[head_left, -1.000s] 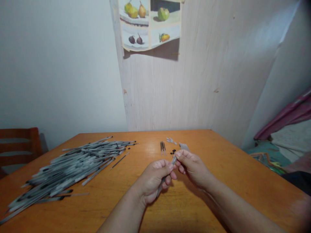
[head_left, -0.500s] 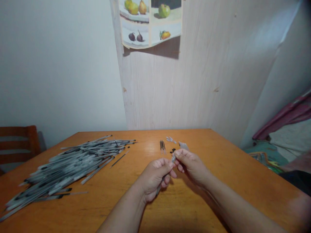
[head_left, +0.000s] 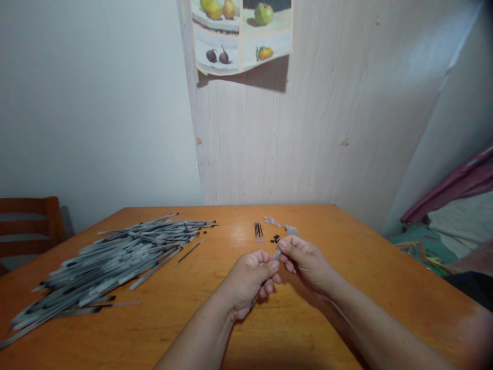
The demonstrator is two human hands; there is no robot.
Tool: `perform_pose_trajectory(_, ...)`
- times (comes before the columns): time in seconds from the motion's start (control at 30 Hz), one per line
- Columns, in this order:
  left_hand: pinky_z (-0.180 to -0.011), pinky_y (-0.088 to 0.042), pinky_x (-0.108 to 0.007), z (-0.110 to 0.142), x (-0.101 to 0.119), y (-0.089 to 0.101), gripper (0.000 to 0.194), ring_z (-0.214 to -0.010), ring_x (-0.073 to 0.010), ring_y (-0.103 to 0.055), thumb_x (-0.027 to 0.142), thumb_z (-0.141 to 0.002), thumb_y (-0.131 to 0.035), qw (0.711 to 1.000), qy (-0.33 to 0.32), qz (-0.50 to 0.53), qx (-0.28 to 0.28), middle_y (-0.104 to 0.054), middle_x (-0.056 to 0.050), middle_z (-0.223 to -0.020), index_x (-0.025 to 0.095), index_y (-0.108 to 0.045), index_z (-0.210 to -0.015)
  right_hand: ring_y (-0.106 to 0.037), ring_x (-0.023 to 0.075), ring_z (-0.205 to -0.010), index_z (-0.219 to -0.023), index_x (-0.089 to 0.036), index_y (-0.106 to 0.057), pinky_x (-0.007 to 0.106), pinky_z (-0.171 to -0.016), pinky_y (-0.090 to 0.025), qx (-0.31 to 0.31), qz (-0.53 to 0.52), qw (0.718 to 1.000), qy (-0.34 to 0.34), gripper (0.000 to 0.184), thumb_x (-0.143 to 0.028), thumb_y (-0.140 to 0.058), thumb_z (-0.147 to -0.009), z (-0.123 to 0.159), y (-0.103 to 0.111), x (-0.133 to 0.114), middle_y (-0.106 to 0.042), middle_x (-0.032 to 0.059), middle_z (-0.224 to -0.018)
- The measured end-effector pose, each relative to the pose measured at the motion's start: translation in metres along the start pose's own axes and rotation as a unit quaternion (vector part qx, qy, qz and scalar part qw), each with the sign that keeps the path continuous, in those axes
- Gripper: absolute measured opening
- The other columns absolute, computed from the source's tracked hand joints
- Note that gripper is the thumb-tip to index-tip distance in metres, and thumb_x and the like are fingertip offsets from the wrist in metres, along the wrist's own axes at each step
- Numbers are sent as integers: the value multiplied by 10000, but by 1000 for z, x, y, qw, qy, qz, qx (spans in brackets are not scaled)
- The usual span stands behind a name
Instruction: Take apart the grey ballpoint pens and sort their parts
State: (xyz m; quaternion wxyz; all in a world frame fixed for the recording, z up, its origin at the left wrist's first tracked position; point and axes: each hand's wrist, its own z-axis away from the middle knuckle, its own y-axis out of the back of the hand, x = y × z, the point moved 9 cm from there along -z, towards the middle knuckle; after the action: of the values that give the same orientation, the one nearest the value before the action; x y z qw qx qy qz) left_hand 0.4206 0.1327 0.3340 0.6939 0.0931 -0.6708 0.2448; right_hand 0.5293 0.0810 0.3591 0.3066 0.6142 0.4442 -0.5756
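Observation:
My left hand (head_left: 256, 280) is closed around a slim pen, whose dark lower end sticks out beneath the palm. The pen's pale, translucent end (head_left: 277, 253) shows between my two hands. My right hand (head_left: 302, 257) pinches that end between thumb and fingertips; the exact grip point is partly hidden. Just beyond the hands lie several small black plugs (head_left: 275, 239). Several dark ink refills (head_left: 258, 232) are lined up behind and to the left of them. Small clear caps (head_left: 272, 221) and a row of translucent tubes (head_left: 291, 230), partly covered by my right hand, lie farther back.
A large heap of pens (head_left: 115, 257) covers the left of the wooden table (head_left: 185, 329). One loose refill (head_left: 189, 254) and a tiny black plug (head_left: 205, 232) lie at its right edge. A wooden chair (head_left: 52, 221) stands at left; cloths (head_left: 462, 221) are piled at right.
The view has shifted slightly. Both hands keep their grip close together, and the translucent end between them is tilted a little differently.

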Motion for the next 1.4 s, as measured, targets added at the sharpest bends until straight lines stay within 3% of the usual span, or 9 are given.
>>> perform_pose_trajectory(0.5,-390,-277,-160,4,0,-6,314,-411,-37,-464,444,-890,-662,996,15,47,-68,-693,-48,-719,136,-607,-910,-447,76,-524,-800,-180,-607,220,-499,-295,-40,-10,999,-7,384,-544,-707,-867,3,-4,-3,-616,-12,-670)
perform_pose_trajectory(0.6,-381,-275,-165,6,-4,-11,368,-388,-47,-471,488,-898,-635,994,36,55,-90,-709,-69,-707,124,-618,-951,-389,66,-502,-782,-181,-613,214,-487,-279,-16,-52,998,12,352,-505,-716,-873,0,10,-15,-555,-37,-628)
perform_pose_trajectory(0.73,-386,-288,-176,0,-13,-15,452,-388,-56,-483,545,-877,-639,992,54,53,-105,-722,-95,-723,106,-633,-986,-358,66,-512,-714,-186,-588,203,-483,-309,65,-120,989,48,354,-468,-755,-845,-7,43,-25,-510,-45,-632)
perform_pose_trajectory(1.13,-409,-291,-160,-17,-20,26,346,-429,-43,-473,428,-882,-674,991,41,128,13,-693,-52,-768,126,-620,-1042,-494,72,-582,-852,-182,-681,176,-505,-443,131,-161,978,-9,159,-232,-792,-750,-14,53,13,-618,-5,-760)
perform_pose_trajectory(1.3,-428,-329,-152,-16,-16,42,221,-453,-46,-498,323,-907,-635,979,32,172,101,-688,-50,-769,134,-619,-1021,-544,98,-585,-781,-189,-622,206,-493,-440,174,-86,981,-16,185,-198,-789,-701,-16,68,22,-646,16,-727)
perform_pose_trajectory(1.4,-439,-352,-155,-16,-15,57,147,-468,-49,-510,255,-899,-615,966,27,193,167,-684,-48,-766,136,-621,-985,-587,141,-596,-768,-212,-588,252,-521,-462,186,-22,982,-3,228,-228,-797,-681,-17,72,15,-667,34,-688)
